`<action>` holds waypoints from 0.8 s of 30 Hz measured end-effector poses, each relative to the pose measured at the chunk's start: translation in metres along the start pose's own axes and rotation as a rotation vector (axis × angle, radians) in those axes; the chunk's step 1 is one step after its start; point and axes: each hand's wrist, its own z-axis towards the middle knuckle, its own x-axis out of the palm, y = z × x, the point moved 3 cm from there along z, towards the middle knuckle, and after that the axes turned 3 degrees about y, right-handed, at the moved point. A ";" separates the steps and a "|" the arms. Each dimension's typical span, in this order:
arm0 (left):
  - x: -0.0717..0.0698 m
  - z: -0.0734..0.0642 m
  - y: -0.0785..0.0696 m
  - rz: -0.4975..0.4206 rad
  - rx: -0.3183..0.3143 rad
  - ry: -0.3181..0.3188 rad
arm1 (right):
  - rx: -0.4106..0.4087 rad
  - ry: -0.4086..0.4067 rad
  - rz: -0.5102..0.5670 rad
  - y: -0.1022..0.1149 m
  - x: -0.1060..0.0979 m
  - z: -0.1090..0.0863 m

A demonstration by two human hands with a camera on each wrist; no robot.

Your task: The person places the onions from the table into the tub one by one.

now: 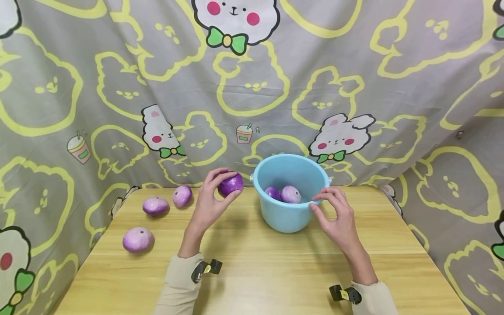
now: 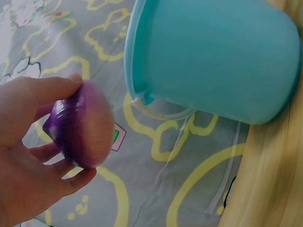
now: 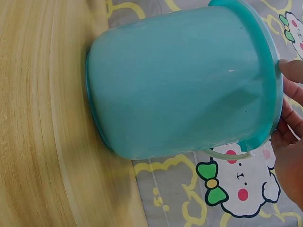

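My left hand point(image 1: 210, 199) grips a purple onion point(image 1: 231, 184) between thumb and fingers, above the table and left of the light-blue bucket point(image 1: 286, 216). In the left wrist view the onion point(image 2: 84, 124) has a dark purple side and a paler one. The bucket stands upright. At the bucket's right front rim, my right hand point(image 1: 337, 216) pinches the edge, and the right wrist view shows its thumb point(image 3: 291, 71) against the rim. Inside the bucket lie a pale onion point(image 1: 291, 194) and a darker onion point(image 1: 272, 193), partly hidden.
Three more onions lie on the left of the wooden table point(image 1: 252, 271): one near the back point(image 1: 183, 196), another beside it point(image 1: 155, 206), and a third onion point(image 1: 138, 239) closer to me. A patterned grey curtain point(image 1: 252, 96) hangs behind the table's back edge.
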 end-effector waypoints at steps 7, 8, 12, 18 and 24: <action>0.005 0.000 -0.003 -0.021 0.029 -0.021 | 0.009 0.006 -0.001 0.000 0.000 0.000; 0.006 0.000 -0.003 -0.025 0.031 -0.021 | 0.013 0.007 0.000 0.000 0.000 0.000; 0.008 -0.001 -0.005 -0.029 0.029 -0.019 | 0.021 0.010 0.004 0.001 0.000 -0.001; 0.011 -0.001 -0.007 -0.026 0.032 -0.021 | 0.024 0.011 -0.002 0.000 0.000 -0.002; 0.015 0.000 -0.009 -0.031 0.054 -0.031 | 0.009 0.007 -0.004 -0.002 0.000 -0.001</action>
